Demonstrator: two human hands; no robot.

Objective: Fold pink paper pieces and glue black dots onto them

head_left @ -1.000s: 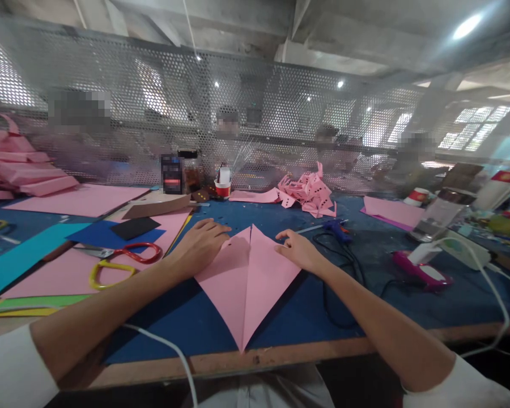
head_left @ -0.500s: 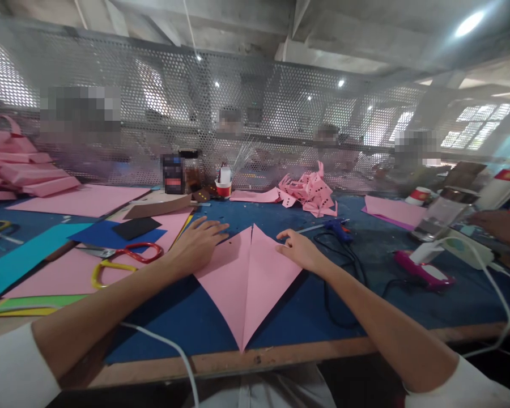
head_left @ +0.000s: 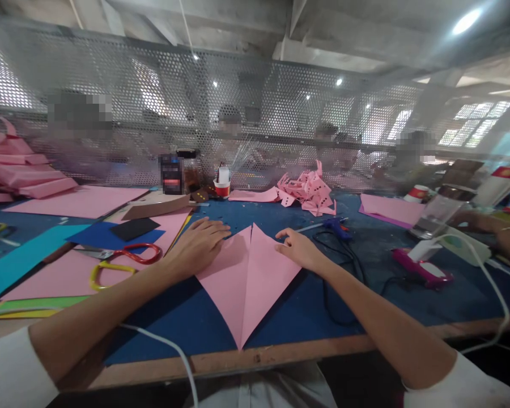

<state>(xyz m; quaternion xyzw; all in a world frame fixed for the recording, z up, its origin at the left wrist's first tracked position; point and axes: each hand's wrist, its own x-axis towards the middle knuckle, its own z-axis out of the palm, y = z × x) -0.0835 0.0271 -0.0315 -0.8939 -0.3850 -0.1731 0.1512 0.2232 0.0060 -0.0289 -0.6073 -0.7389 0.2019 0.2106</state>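
A pink paper sheet (head_left: 249,283) folded into a kite shape lies on the blue table mat (head_left: 195,323), its point toward me. My left hand (head_left: 198,245) lies flat on the paper's left flap, fingers stretched out. On the right flap's upper edge rests my right hand (head_left: 298,247), its fingers curled and pressing down on the paper.
Red and yellow scissors (head_left: 123,260) lie left on pink and blue sheets (head_left: 51,272). A blue glue gun (head_left: 334,226) with black cable and a pink device (head_left: 423,272) sit right. Pink scraps (head_left: 308,192) lie by a perforated metal screen (head_left: 255,113). Another person's arm (head_left: 499,232) reaches in at far right.
My hands and the paper have hardly moved. Another person's arm has come in at the far right edge.
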